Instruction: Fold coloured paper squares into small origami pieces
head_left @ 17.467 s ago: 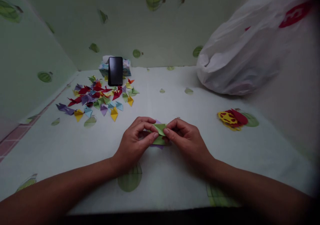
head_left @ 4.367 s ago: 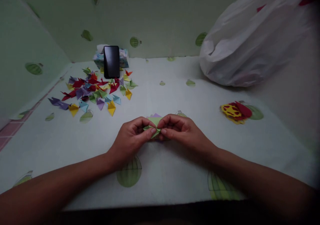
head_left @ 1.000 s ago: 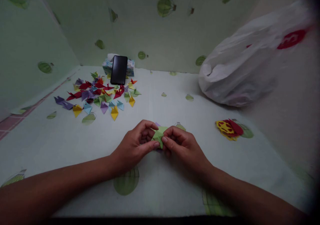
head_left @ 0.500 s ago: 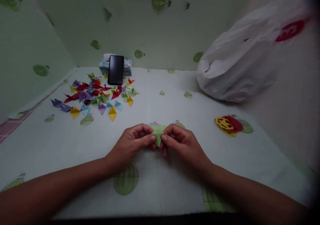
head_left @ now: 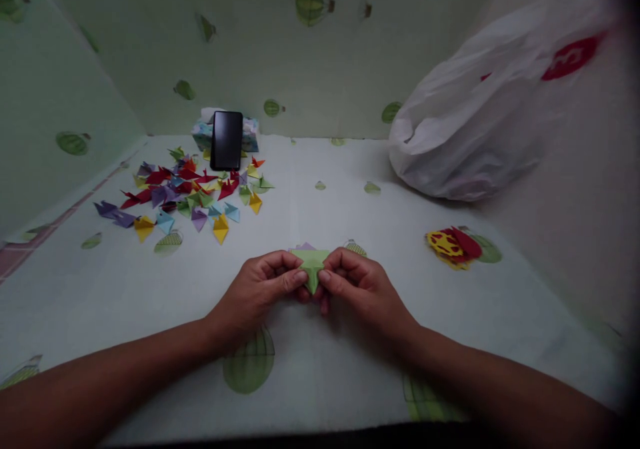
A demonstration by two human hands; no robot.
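Many folded papers [head_left: 201, 198] lie at ten o'clock from the green paper [head_left: 312, 258], pinched between left hand [head_left: 267, 280] and right hand [head_left: 357, 279], fingers hiding its sides; tip toward six, long edge nine-to-three; cutouts [head_left: 445, 243] at three.

Green paper [head_left: 312, 266]: sides hidden by fingers of L hand [head_left: 265, 282] & R hand [head_left: 357, 282]. Purple paper [head_left: 306, 245] mostly covered, only bits visible. Phone [head_left: 227, 141] blocks mid part of tissue box [head_left: 251, 136]. Folded pcs [head_left: 187, 186] overlap, exact no. unclear. Cutouts [head_left: 445, 242]: lower layers mostly hidden. Bag [head_left: 460, 122]: contents unclear thru plastic, upper R end lost in dark blur. L forearm [head_left: 125, 362] cut off by pic edge.
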